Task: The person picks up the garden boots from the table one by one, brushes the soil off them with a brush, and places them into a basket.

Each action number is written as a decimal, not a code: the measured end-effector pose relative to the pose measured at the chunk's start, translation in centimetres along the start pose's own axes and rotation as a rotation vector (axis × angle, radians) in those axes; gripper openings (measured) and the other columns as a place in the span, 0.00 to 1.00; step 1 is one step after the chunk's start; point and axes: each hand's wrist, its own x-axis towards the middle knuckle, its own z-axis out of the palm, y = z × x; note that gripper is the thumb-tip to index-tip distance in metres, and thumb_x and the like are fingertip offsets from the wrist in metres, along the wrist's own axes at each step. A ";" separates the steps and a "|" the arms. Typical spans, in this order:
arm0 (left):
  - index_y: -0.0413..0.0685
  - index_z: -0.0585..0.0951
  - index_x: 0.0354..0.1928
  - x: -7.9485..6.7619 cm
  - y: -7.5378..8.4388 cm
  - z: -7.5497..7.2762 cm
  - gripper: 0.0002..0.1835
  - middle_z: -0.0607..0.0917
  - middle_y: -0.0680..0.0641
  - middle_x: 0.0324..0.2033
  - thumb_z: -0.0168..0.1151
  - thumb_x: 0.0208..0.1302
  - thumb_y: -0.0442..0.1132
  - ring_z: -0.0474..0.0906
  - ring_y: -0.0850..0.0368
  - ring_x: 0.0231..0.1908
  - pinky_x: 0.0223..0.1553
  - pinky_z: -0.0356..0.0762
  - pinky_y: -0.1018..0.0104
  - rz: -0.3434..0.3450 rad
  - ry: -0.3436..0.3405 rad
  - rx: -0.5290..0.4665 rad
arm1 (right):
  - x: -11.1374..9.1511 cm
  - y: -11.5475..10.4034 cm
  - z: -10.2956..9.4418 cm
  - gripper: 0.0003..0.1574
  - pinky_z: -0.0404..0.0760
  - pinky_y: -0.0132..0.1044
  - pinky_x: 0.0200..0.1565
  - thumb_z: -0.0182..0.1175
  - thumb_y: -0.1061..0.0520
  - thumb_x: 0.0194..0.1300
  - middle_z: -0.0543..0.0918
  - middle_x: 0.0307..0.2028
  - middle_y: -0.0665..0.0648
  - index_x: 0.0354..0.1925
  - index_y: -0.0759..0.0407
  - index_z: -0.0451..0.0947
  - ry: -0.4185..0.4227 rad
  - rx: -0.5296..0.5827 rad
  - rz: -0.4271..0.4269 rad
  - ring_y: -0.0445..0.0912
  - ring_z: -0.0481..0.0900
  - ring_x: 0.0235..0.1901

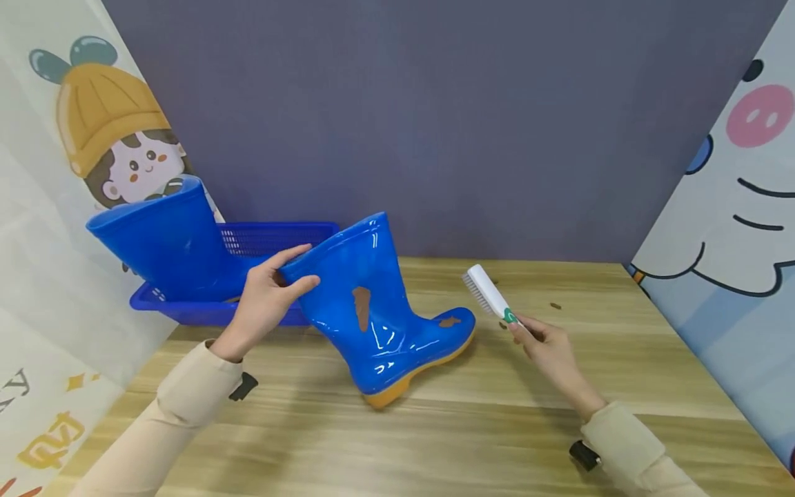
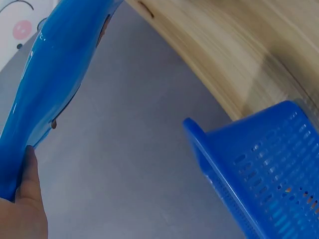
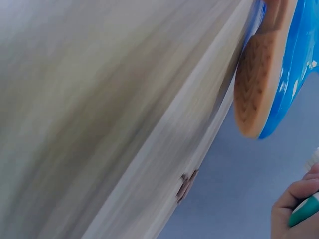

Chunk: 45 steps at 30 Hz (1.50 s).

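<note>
A shiny blue rain boot (image 1: 373, 331) with an orange sole is tilted over the table, its toe pointing right. Brown patches (image 1: 361, 308) mark its shaft and toe. My left hand (image 1: 263, 297) grips the boot by its top rim, thumb on the near side. In the left wrist view, the thumb lies along the boot shaft (image 2: 55, 69). My right hand (image 1: 549, 348) holds a white brush (image 1: 487, 290) with a green band by its handle, the bristles facing left toward the boot's toe. The boot's patterned sole (image 3: 256, 84) shows in the right wrist view.
A second blue boot (image 1: 168, 241) stands in a blue plastic basket (image 1: 279, 231) at the back left. Small brown bits (image 1: 555, 306) lie on the wooden table (image 1: 497, 428) at the right. A grey panel (image 1: 435, 138) rises behind, with printed panels on both sides.
</note>
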 end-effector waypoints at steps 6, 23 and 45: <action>0.54 0.67 0.63 -0.3 0.1 0.0 0.31 0.79 0.42 0.33 0.65 0.57 0.43 0.73 0.61 0.25 0.23 0.73 0.71 -0.030 -0.031 -0.045 | -0.7 -1.4 1.7 0.23 0.67 0.28 0.18 0.56 0.54 0.64 0.80 0.28 0.61 0.53 0.67 0.74 0.018 0.048 -0.044 0.35 0.65 0.17; 0.40 0.70 0.59 -1.0 3.9 0.9 0.24 0.62 0.52 0.13 0.59 0.61 0.35 0.56 0.66 0.13 0.14 0.60 0.71 0.003 0.031 -0.039 | -0.4 -6.9 8.8 0.22 0.82 0.37 0.38 0.58 0.57 0.62 0.80 0.48 0.65 0.54 0.62 0.75 -0.035 0.316 -0.262 0.47 0.82 0.38; 0.47 0.74 0.56 0.5 0.5 2.0 0.21 0.82 0.40 0.40 0.59 0.62 0.44 0.75 0.62 0.29 0.29 0.74 0.73 0.006 0.073 -0.178 | -1.0 -8.0 14.3 0.25 0.81 0.37 0.43 0.58 0.53 0.62 0.80 0.49 0.62 0.56 0.62 0.74 -0.062 0.130 -0.356 0.48 0.80 0.46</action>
